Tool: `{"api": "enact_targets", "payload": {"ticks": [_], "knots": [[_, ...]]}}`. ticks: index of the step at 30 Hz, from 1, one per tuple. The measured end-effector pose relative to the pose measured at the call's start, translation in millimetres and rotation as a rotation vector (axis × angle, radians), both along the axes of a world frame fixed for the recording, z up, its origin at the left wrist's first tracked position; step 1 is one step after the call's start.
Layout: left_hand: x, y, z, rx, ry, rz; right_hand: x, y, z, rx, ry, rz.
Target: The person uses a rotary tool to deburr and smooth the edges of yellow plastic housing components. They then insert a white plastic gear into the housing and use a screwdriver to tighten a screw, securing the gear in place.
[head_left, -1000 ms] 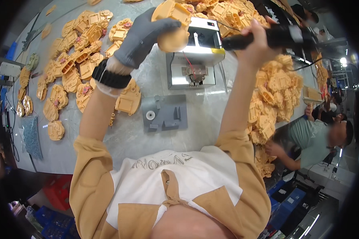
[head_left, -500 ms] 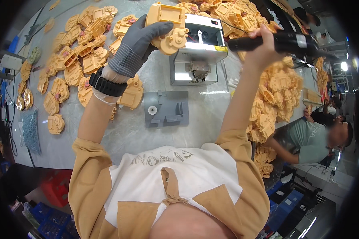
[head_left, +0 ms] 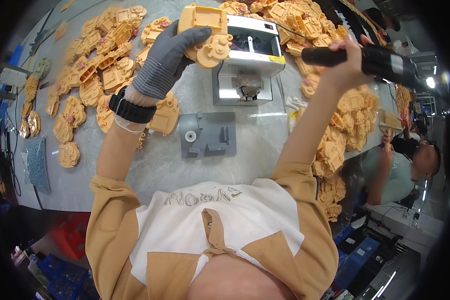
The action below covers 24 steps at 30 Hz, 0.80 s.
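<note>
Up at the top middle, my left hand (head_left: 167, 57), in a grey glove, grips a yellow-orange plastic housing (head_left: 208, 19) with a rectangular frame and round bosses. Its fingers wrap round the left side, the thumb lying over the front. My bare right hand (head_left: 347, 62) is closed round a long black electric screwdriver (head_left: 387, 65), held level well to the right; its far end blurs toward the picture's rim. Between the hands stands a white and silver box-shaped machine (head_left: 219, 85) with an open top. Nearer to me, a flat grey fixture plate (head_left: 207, 132) with small raised blocks lies on the table.
Loose housings (head_left: 92, 90) spread over the table's left side, several with reddish parts inside. Large heaps of housings (head_left: 352, 120) rise at the right and the back. A clear bag of bluish bits (head_left: 36, 165) lies far left. Another person (head_left: 400, 170) sits at the right.
My right hand has moved to the right with the screwdriver, farther from the machine. The left hand and its housing have shifted slightly left. The person at the right has raised an arm.
</note>
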<state>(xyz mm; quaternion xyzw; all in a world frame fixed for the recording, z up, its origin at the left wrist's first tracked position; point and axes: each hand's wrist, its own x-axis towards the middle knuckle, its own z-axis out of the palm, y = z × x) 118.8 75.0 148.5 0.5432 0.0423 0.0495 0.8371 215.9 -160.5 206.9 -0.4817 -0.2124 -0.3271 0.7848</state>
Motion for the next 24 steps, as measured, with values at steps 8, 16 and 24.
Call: {"api": "enact_targets", "payload": {"ticks": [8, 16, 24], "knots": [[1, -5, -7, -0.080, 0.020, -0.040, -69, 18, 7, 0.303, -0.062, 0.631], [-12, -19, 13, 0.016, -0.027, -0.078, -86, 34, 14, 0.031, -0.265, 0.423], [-9, -19, 17, -0.001, -0.005, -0.045, -77, 41, 14, 0.105, -0.203, 0.480]]}}
